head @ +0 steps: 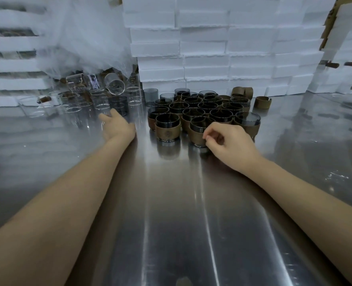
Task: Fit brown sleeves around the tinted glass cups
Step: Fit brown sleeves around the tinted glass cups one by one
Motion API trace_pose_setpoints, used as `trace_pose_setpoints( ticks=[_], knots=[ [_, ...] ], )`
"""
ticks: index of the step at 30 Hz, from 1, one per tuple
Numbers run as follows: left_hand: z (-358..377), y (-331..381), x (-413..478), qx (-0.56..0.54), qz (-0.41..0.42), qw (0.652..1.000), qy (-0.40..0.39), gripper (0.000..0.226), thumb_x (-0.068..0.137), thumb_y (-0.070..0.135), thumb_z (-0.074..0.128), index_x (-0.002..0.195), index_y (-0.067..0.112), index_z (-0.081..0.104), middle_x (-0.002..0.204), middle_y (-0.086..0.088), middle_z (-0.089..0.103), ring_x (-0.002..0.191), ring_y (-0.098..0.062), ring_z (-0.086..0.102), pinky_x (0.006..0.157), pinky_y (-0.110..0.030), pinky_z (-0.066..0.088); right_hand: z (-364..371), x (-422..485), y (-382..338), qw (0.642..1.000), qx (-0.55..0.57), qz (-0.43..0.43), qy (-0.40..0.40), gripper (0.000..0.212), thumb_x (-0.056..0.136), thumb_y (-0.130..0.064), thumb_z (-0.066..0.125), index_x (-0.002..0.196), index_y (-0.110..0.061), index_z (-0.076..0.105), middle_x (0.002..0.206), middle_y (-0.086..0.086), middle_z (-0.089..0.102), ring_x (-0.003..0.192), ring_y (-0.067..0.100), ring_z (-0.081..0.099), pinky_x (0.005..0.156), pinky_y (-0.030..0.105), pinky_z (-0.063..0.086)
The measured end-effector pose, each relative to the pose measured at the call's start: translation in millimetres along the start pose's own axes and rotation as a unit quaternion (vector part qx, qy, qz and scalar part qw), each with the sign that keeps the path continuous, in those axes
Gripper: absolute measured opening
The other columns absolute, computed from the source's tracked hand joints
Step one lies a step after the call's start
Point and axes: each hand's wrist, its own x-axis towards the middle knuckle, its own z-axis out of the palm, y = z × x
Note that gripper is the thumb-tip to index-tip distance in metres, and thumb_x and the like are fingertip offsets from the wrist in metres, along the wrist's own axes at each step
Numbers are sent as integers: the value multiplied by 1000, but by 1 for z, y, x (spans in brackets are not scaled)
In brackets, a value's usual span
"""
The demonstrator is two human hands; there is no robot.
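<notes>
While left hand [117,125] lies spread | right hand [230,141] curled at one sleeved cup [198,134], grip unclear | one loose sleeve [262,102] apart

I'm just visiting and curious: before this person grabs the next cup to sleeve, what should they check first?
1. Left hand free: ok, open, holding nothing.
2. Bare tinted cup in reach: ok, just beyond its fingers.
3. Spare brown sleeves: ok, lying at the back right of the sleeved cups.
4. Right hand off the front cup: cannot tell, fingers curl beside it.
5. Room around the bare cup: not ok, clear glasses crowd it.
</notes>
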Motion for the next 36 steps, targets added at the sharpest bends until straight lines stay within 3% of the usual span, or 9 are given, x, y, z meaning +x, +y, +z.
trace_pose_setpoints(
  ticks=[3,7,10,12,16,19,24,32,36],
  knots=[
    [9,-1,16,60,40,997,12,76,96,28,58,156,16,12,153,-25,14,94,-40,57,78,-40,42,1,2,3,1000,11,-2,-3,11,89,-17,56,86,-24,64,73,-10,62,72,10,59,70,45,52],
    [17,-1,34,99,69,992,38,84,96,28,60,157,20,3,161,-22,-1,104,-43,58,76,-40,43,6,6,9,998,6,-8,-54,14,91,-19,57,101,-29,60,79,-12,61,77,9,58,73,45,52],
    [20,0,45,115,100,988,40,86,95,28,61,158,15,2,165,-12,-5,111,-46,56,74,-40,41,10,9,14,995,-27,-24,-98,33,92,-23,57,124,-31,56,94,-9,58,86,7,51,79,40,50],
    [21,1,50,120,123,984,39,83,96,26,59,157,10,5,165,-7,3,115,-45,54,78,-42,43,12,11,17,991,-57,-27,-122,46,93,-27,56,138,-31,47,105,-6,55,99,9,48,89,38,46],
    [20,5,52,113,147,982,47,53,98,18,53,143,1,31,146,-20,28,110,-49,54,77,-48,41,15,15,20,981,-94,-27,-168,58,97,-33,49,151,-29,28,124,-2,50,119,17,44,101,43,38],
    [18,8,48,101,143,982,74,31,101,12,46,127,-4,41,138,-26,32,102,-50,56,77,-49,39,16,16,20,976,-95,-22,-193,58,98,-34,46,152,-30,24,140,-4,45,132,17,37,107,44,33],
    [12,8,30,92,143,981,96,27,104,12,39,123,-7,45,134,-28,37,100,-51,56,74,-49,38,13,16,17,972,-96,-6,-216,52,100,-35,43,150,-29,32,156,-4,31,144,17,24,115,47,25],
    [-5,-1,-22,33,111,987,109,26,99,10,46,122,-2,46,134,-23,38,94,-45,57,68,-42,34,8,13,11,980,-63,-27,-185,35,97,-24,53,130,-14,59,132,5,58,123,21,49,102,28,34],
    [-26,0,-40,-158,74,959,224,22,101,16,42,117,4,53,128,-15,46,95,-32,55,70,-30,30,7,10,8,981,-51,-30,-187,32,96,-19,54,127,-12,61,127,7,60,117,22,53,98,25,35]
  ],
)
